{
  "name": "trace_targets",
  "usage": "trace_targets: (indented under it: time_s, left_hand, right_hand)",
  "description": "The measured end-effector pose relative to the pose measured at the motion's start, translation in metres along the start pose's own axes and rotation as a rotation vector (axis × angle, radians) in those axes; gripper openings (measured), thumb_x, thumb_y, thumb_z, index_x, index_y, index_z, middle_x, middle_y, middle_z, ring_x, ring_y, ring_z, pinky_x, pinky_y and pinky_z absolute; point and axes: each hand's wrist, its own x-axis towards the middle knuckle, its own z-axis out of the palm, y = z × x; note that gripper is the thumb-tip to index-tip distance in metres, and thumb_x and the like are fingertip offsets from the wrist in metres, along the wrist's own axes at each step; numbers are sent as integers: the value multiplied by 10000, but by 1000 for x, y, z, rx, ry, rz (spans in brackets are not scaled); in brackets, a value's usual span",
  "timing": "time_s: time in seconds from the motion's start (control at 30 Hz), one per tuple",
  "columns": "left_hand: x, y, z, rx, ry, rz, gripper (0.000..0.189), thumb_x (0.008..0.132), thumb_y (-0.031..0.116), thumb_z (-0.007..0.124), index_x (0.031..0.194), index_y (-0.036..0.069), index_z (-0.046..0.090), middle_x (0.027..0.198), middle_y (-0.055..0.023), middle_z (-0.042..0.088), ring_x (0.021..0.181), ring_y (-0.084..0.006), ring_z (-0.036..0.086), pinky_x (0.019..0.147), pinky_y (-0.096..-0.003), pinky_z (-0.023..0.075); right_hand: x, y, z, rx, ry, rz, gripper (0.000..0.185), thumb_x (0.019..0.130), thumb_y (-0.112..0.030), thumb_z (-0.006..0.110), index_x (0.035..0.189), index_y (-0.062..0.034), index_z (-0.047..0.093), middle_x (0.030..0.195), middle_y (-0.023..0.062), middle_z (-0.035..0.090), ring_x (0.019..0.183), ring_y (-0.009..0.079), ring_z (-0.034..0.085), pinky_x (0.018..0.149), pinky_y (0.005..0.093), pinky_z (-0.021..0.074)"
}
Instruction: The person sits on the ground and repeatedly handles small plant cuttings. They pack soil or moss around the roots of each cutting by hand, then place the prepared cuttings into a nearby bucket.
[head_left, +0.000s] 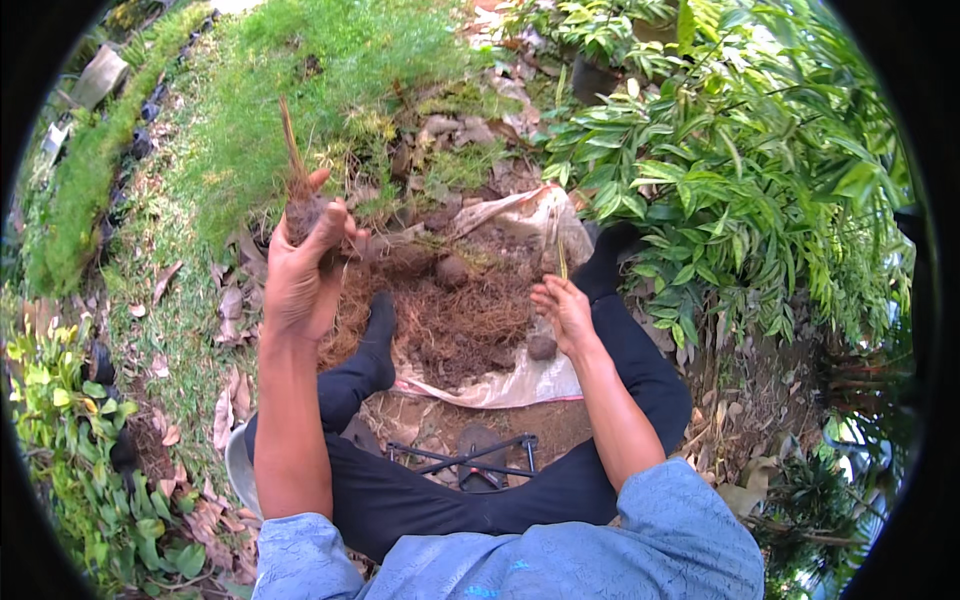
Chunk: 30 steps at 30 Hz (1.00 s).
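My left hand (304, 255) is raised at the left, its fingers around a clump of dark soil and fibre (304, 214). A dry brown stalk (289, 135) sticks up from that clump. Lower down on the right, my right hand (564, 304) pinches a thin yellowish stem or strip (562, 259) between thumb and fingers. Between my legs a pale woven plastic sack (517, 386) lies spread on the ground. Brown coir-like fibre mixed with soil (472, 322) covers its middle. One round brown ball (452, 271) rests on the heap, and another (541, 346) lies below my right hand.
My dark-socked feet (381, 322) flank the sack. Close to me are a sandal (480, 450) and a black folding metal frame (465, 459). Leafy shrubs (675, 172) crowd the right side, and feathery green plants (300, 75) grow beyond my left hand. Dry leaves (232, 405) litter the ground.
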Motion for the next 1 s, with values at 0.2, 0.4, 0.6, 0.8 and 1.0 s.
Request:
trace_targets:
  time_s: [0.2,0.4,0.6,0.8,1.0]
  left_hand:
    - [-12,7,-13,-107,83,-29,311,907,127,701,1157,23,548,948,-70,620,829,-161,625,806,-388,546]
    - [-25,6,-46,-60,135,-121,194,910,90,646,1086,51,576,919,-63,615,758,-128,583,650,-283,476]
    - [-21,11,-40,-174,71,-143,170,928,129,644,1063,45,583,908,-75,603,742,-144,560,637,-300,461]
    - [-23,8,-21,-191,-24,-134,200,942,177,648,1075,42,587,944,-97,615,802,-165,587,667,-308,483]
    - [-19,-10,7,-154,-48,-174,253,982,217,600,1159,40,563,1066,-138,623,963,-222,617,802,-343,539]
  right_hand:
    - [1,113,-3,-769,66,-22,216,860,-110,621,1057,-41,674,891,110,713,829,207,686,743,324,540]
    - [-2,161,9,-1494,-253,-449,346,787,-181,722,1102,-72,628,1074,178,626,1041,397,594,889,472,487]
    - [5,179,-25,-1399,79,-229,291,800,-96,634,1088,-52,635,1036,213,662,965,416,630,850,500,507]
    - [7,80,9,-950,-143,-158,234,859,-91,658,1078,-10,661,875,97,672,792,173,613,753,328,502]
    - [-48,-75,66,-392,-446,-81,292,947,-134,664,1197,-13,575,1012,31,666,855,76,620,747,266,527]
